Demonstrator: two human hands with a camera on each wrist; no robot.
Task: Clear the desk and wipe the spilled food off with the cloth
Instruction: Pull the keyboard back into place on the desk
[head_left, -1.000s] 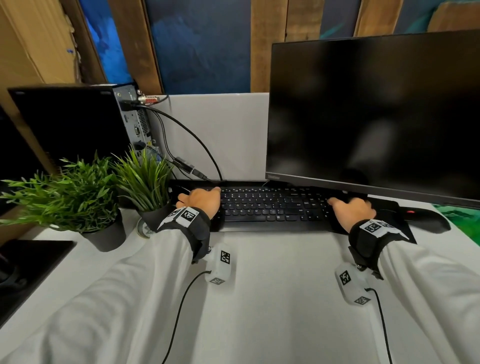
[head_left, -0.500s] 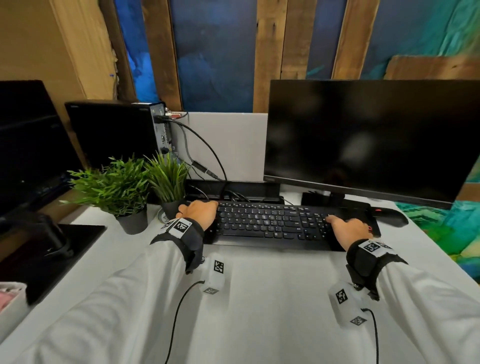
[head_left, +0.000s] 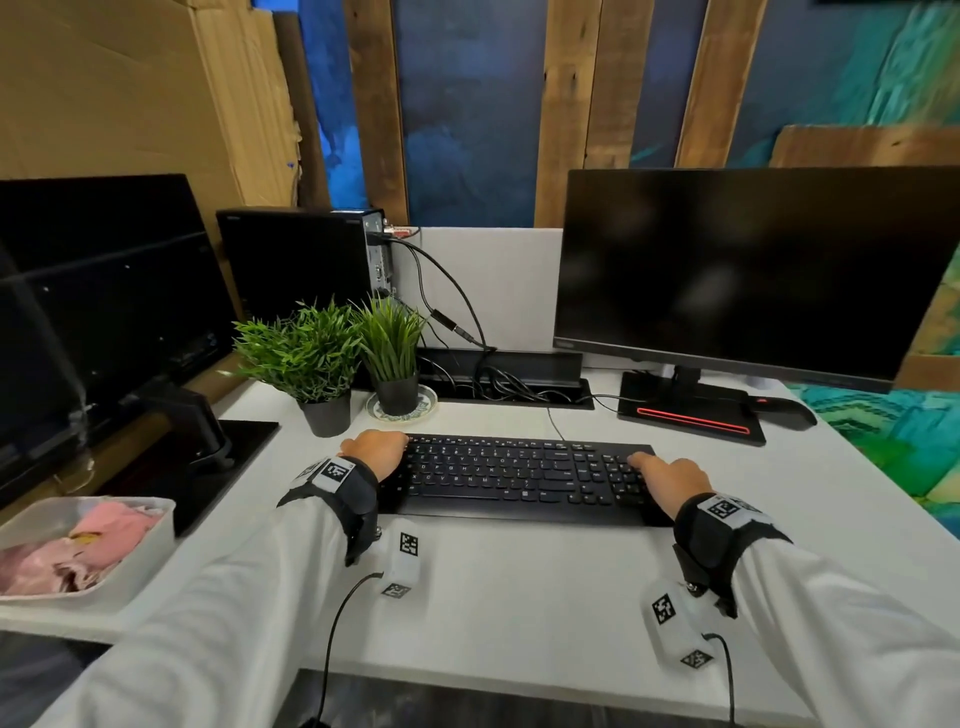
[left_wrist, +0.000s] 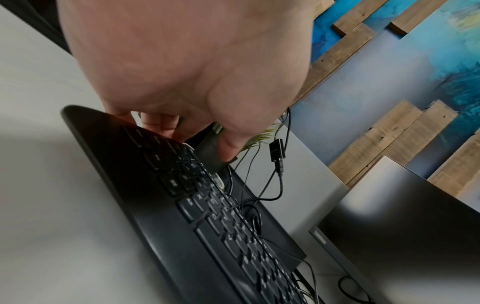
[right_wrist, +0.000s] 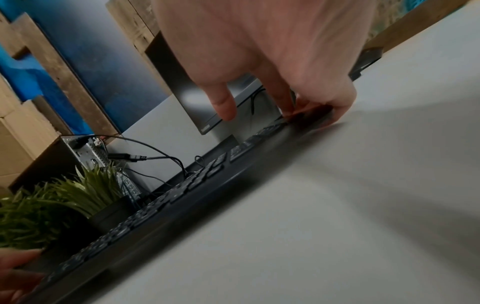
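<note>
The person grips a black keyboard (head_left: 524, 480) at both ends, and it lies on the white desk (head_left: 519, 587) in the near middle. The left hand (head_left: 375, 453) holds the keyboard's left end; in the left wrist view its fingers (left_wrist: 161, 125) curl down over the far left corner and the thumb hangs above the keys. The right hand (head_left: 670, 480) holds the right end; in the right wrist view its fingers (right_wrist: 288, 102) clamp on the far right corner while the thumb sticks out free, touching nothing.

Just beyond the left hand stand two potted plants (head_left: 332, 364), the right one on a small patterned saucer (head_left: 401, 408). Behind them is a black computer case (head_left: 296, 260) with cables running into a tray slot in the desk. A dark monitor (head_left: 748, 270) stands at the far right on a base with a glowing red strip (head_left: 691, 420). A second dark screen (head_left: 98, 306) fills the far left. At the near left edge sits a white tray (head_left: 150, 556) holding a crumpled pink cloth (head_left: 88, 545), well apart from the keyboard.
</note>
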